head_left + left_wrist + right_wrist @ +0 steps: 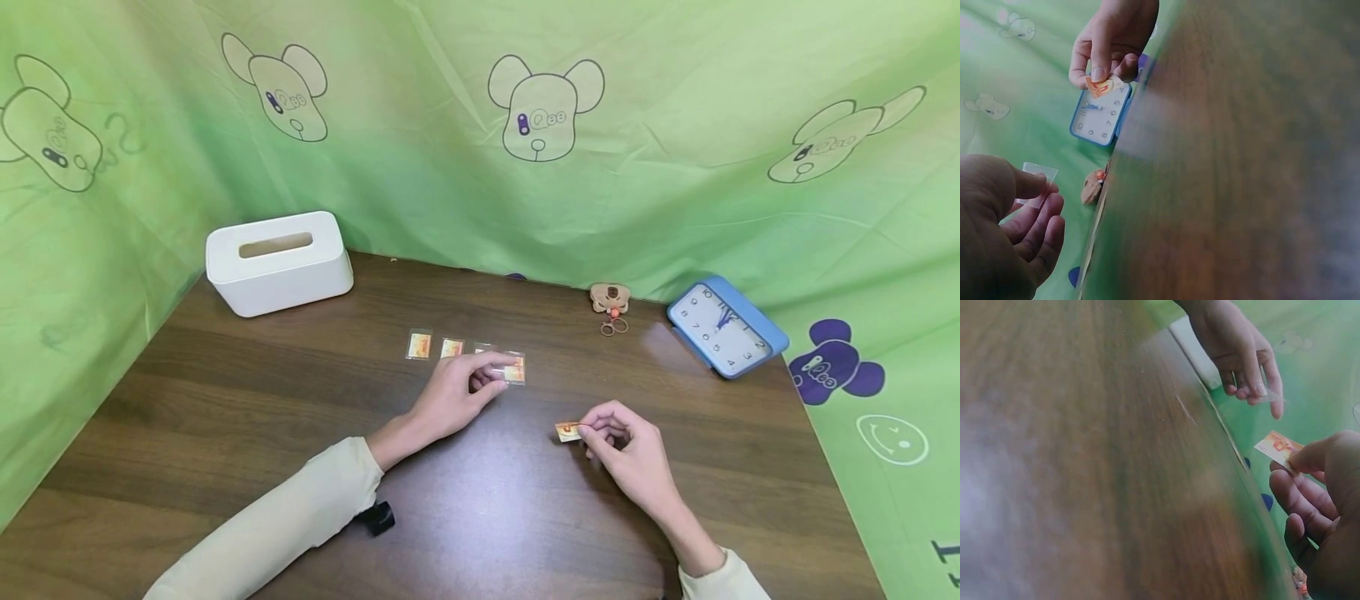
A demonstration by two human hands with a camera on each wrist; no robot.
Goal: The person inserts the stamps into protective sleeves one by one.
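My left hand (453, 392) pinches a small clear plastic sleeve (1040, 178) between thumb and fingers. In the head view that hand is over a row of small orange-and-yellow cards in clear sleeves, its fingertips overlapping the rightmost sleeved card (516, 368). Left of it along the row are another sleeved card (452, 347) and the leftmost one (419, 345); one between is partly hidden by the hand. To the right and nearer me, my right hand (633, 454) pinches a small orange-and-cream card (567, 431) by one end, tilted, between thumb and fingers.
A white tissue box (281, 287) stands at the back left of the brown table (225, 417). At the back right are a brown bear-shaped trinket (609, 297) with rings and a blue clock (726, 327). A small black object (380, 518) is beside my left sleeve. Green printed cloth (420, 167) hangs behind.
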